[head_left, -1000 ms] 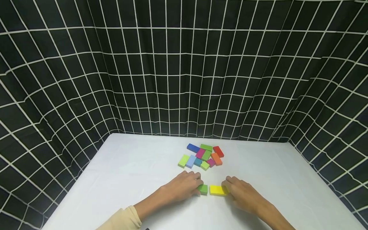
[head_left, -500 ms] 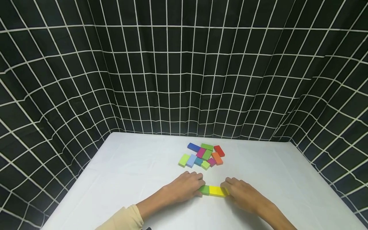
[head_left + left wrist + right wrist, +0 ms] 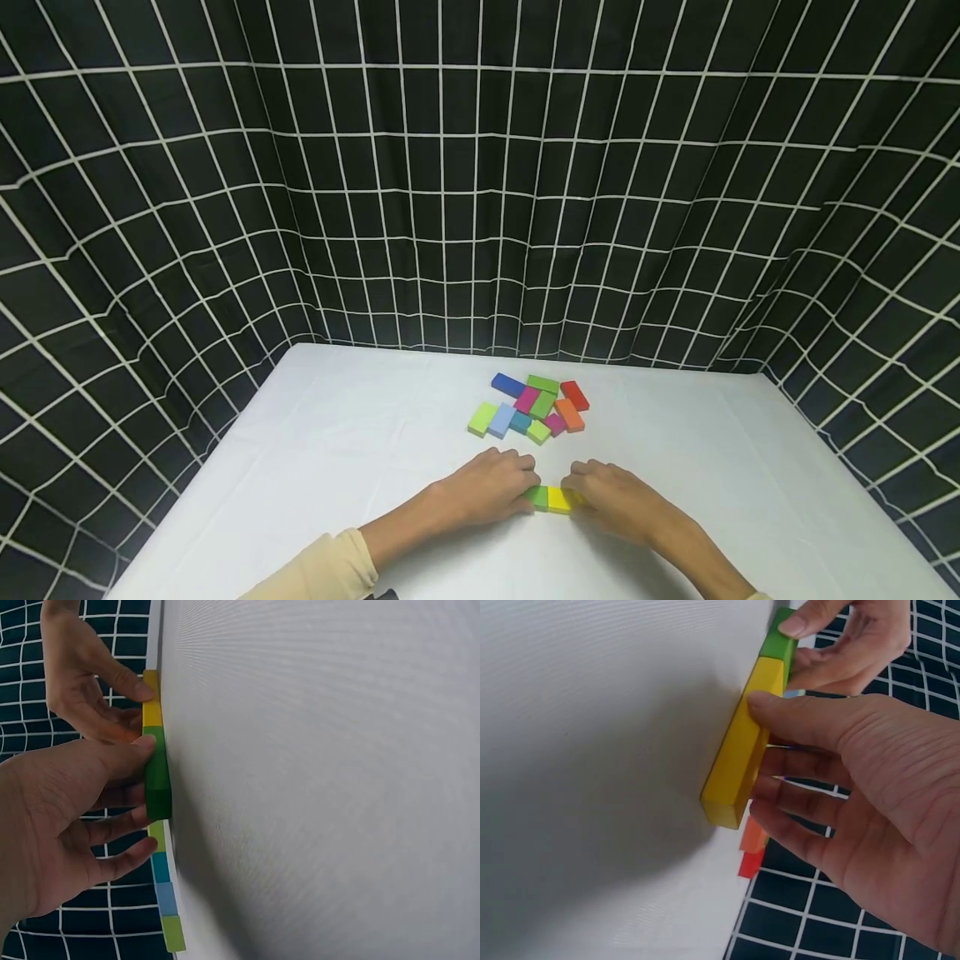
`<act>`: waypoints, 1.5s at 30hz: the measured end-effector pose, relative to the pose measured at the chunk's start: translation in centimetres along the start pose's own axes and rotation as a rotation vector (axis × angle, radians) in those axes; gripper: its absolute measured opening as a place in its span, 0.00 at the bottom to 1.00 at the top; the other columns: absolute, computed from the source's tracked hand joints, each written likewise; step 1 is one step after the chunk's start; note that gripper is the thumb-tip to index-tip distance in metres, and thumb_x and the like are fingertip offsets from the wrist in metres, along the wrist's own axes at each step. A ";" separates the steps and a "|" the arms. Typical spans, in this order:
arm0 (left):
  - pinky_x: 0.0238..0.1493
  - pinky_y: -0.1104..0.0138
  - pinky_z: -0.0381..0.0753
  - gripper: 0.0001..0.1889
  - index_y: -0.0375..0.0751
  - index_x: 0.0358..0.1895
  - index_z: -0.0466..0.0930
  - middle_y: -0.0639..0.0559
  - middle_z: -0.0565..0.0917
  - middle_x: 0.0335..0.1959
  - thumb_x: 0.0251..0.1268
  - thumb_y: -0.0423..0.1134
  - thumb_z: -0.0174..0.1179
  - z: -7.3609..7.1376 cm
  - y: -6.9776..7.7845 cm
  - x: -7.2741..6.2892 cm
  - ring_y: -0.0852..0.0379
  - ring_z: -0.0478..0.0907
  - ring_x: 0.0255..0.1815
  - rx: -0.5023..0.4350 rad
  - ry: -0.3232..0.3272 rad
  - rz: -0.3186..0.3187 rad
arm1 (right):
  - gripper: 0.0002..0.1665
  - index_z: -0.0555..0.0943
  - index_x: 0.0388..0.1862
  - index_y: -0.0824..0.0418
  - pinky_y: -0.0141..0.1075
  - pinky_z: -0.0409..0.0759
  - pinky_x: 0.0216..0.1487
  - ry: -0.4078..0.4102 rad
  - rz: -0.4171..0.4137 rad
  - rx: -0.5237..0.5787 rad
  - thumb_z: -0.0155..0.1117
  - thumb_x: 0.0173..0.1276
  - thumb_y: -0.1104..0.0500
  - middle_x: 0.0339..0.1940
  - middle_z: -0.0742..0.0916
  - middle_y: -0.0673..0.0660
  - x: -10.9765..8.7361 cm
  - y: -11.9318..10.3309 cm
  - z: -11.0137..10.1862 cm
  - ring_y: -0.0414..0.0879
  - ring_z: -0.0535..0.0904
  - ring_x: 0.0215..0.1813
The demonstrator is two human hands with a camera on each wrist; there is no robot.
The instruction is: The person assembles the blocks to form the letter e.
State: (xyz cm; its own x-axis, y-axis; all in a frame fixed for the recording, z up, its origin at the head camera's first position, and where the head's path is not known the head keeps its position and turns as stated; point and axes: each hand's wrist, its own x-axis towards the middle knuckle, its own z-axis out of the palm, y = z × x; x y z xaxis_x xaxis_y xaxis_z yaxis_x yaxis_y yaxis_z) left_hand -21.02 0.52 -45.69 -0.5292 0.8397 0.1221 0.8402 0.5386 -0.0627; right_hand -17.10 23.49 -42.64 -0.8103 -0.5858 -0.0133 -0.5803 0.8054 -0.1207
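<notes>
A green block (image 3: 157, 780) and a yellow block (image 3: 739, 757) lie end to end on the white table, their short ends touching. My left hand (image 3: 491, 487) pinches the green block between thumb and fingers, as the left wrist view shows. On the other side my right hand (image 3: 618, 500) grips the yellow block, its thumb (image 3: 772, 709) on the near long face and its fingers behind. In the head view the hands cover the outer parts of both blocks.
Farther back on the white table (image 3: 360, 417) lies a loose cluster of several coloured blocks, among them a dark blue block (image 3: 508, 384), a red block (image 3: 574, 395) and an orange block (image 3: 569, 415). A black curtain with a white grid (image 3: 465, 208) surrounds the table.
The gap between the green and yellow blocks has closed. My left hand has shifted slightly right; my right hand has slid left along the yellow block. The cluster looks unchanged.
</notes>
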 end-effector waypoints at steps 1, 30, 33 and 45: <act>0.36 0.78 0.70 0.12 0.56 0.51 0.89 0.65 0.80 0.35 0.70 0.53 0.68 0.0 0.0 0.0 0.68 0.70 0.33 -0.002 0.002 0.003 | 0.19 0.90 0.48 0.56 0.35 0.89 0.45 0.001 -0.006 0.004 0.83 0.56 0.62 0.34 0.87 0.45 0.0 0.0 0.0 0.35 0.74 0.35; 0.33 0.79 0.69 0.12 0.56 0.48 0.89 0.66 0.81 0.33 0.68 0.54 0.69 -0.6 0.3 -0.7 0.71 0.69 0.29 -0.024 -0.014 0.044 | 0.18 0.89 0.48 0.55 0.34 0.87 0.44 -0.048 0.002 -0.002 0.82 0.58 0.59 0.32 0.84 0.43 -0.3 -1.0 0.0 0.35 0.72 0.34; 0.33 0.79 0.69 0.12 0.56 0.49 0.89 0.65 0.81 0.33 0.69 0.54 0.69 -0.6 0.3 -0.7 0.71 0.69 0.30 -0.019 -0.020 0.044 | 0.18 0.90 0.48 0.54 0.34 0.88 0.45 -0.046 -0.003 0.004 0.83 0.57 0.58 0.33 0.85 0.42 -0.3 -1.0 0.0 0.34 0.72 0.34; 0.35 0.79 0.70 0.12 0.56 0.50 0.89 0.65 0.82 0.34 0.69 0.53 0.69 -0.8 0.1 -0.8 0.69 0.71 0.31 -0.029 -0.027 0.042 | 0.19 0.89 0.48 0.53 0.33 0.88 0.46 -0.033 -0.020 0.010 0.84 0.57 0.55 0.34 0.86 0.42 -0.2 -0.6 -0.1 0.33 0.73 0.34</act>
State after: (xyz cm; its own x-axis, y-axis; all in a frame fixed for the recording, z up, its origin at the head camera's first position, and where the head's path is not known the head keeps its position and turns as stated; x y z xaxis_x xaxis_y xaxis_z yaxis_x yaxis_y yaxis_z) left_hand -20.39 -0.13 -45.04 -0.4964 0.8631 0.0928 0.8644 0.5013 -0.0381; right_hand -16.58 23.09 -42.41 -0.7951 -0.6049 -0.0432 -0.5958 0.7924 -0.1308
